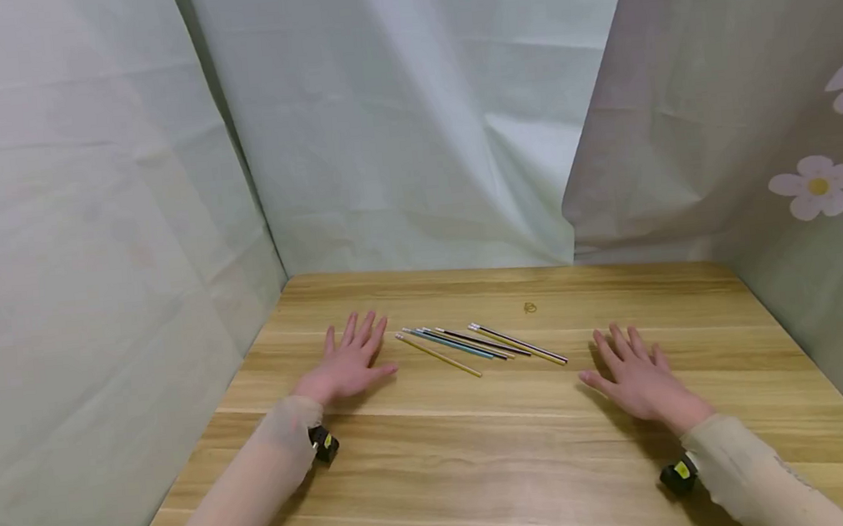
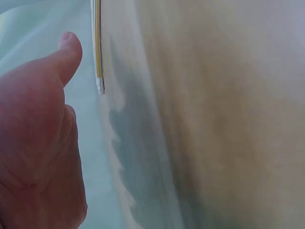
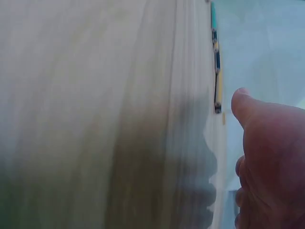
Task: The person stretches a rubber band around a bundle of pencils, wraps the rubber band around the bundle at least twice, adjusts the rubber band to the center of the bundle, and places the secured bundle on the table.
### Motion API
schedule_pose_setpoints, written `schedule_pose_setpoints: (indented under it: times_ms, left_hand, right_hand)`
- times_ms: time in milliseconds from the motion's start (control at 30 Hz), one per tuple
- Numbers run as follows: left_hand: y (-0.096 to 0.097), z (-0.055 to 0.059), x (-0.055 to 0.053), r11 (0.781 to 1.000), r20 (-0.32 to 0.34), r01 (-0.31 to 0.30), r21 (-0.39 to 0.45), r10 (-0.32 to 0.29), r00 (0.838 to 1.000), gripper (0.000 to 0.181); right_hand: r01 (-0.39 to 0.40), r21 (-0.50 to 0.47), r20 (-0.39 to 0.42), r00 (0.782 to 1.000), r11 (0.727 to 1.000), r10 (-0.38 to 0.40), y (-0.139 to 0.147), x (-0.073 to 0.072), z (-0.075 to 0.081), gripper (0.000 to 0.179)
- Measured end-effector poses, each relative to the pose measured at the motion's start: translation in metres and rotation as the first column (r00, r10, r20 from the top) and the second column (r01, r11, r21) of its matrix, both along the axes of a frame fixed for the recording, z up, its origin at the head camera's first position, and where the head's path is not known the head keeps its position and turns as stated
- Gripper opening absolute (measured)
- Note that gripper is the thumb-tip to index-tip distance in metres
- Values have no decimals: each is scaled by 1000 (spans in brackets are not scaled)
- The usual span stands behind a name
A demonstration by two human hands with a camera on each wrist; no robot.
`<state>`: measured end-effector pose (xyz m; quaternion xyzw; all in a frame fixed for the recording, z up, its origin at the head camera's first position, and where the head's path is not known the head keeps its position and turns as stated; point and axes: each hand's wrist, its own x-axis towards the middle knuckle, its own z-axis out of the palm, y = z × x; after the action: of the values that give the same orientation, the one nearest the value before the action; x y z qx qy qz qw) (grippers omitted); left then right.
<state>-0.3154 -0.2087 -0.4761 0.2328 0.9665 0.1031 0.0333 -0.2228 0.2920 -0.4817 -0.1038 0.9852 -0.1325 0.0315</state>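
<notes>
Several slim pencils with pale ends lie slanting side by side on the wooden table, among them a yellow pencil (image 1: 439, 356), a light blue pencil (image 1: 449, 343) and a black pencil (image 1: 484, 342). My left hand (image 1: 348, 368) is spread palm down to their left, holding nothing. To their right my right hand (image 1: 636, 378) has its fingers spread too, with nothing in it. Both hands cast shadows on the tabletop in the wrist views. Pencil ends show past the left thumb (image 2: 70, 55) and past the right thumb (image 3: 242, 102). Behind the pencils lie thin yellowish loops (image 1: 530, 308), like rubber bands.
The wooden table (image 1: 440, 478) has pale cloth curtains (image 1: 410, 130) along its left, back and right sides. White flowers (image 1: 815, 187) decorate the right curtain. A small black camera sits on the left wrist (image 1: 324, 444) and another on the right (image 1: 678, 476).
</notes>
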Motion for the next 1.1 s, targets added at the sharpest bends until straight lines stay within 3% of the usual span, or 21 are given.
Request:
schedule_pose_setpoints:
  times_ms: [167,400,567,867,1100]
  left_hand:
    - [1,-5,-21,999,19,-22,-32,23,1000,96]
    - [-3,-25,-51,997,134,-64,-43,69,989,105]
    - [-3,-35,-66,995,193,-60,-83,75,978,116]
    - [12,-33,-72,994,255,-41,-104,67,965,122]
    - [33,-16,-58,994,230,-12,-107,37,972,107]
  right_hand:
    - [-15,-12,31,999,1000,15,-13,1,-3,98]
    - [-42,-1,60,997,999,42,-39,2,-4,103]
    - [-35,4,74,997,999,35,-52,0,-6,107]
    - [-6,10,78,997,1000,5,-67,-2,-8,107]
    - [9,11,74,997,1000,-10,-73,-3,-7,108]
